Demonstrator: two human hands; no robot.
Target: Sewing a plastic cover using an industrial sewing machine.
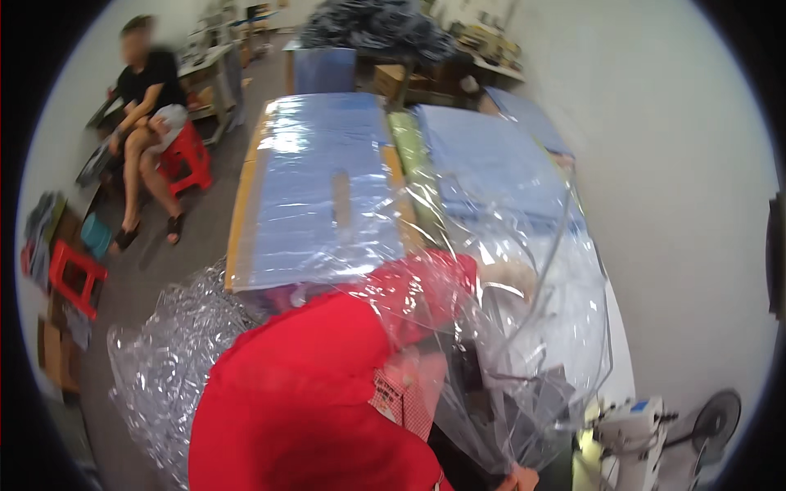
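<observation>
A large clear plastic sheet (pixel 565 327) with bent, shiny edges spreads in front of me on the right. My left arm, in a red sleeve, reaches across to the right. The sheet lies over its forearm, and my left hand (pixel 509 278) shows blurred through the film, its fingers too unclear to read. At the lower edge my right hand (pixel 520 478) is closed on a gathered part of the same plastic. Just beyond my left arm lies a flat stack of bluish clear sheets (pixel 311 180) on cardboard.
A second bluish stack (pixel 483 155) lies farther right, past a greenish roll (pixel 416 164). Crumpled clear plastic (pixel 172 368) heaps at my left. A white sewing machine (pixel 634 430) stands at lower right by the wall. A person (pixel 147 98) sits on a red stool (pixel 188 159).
</observation>
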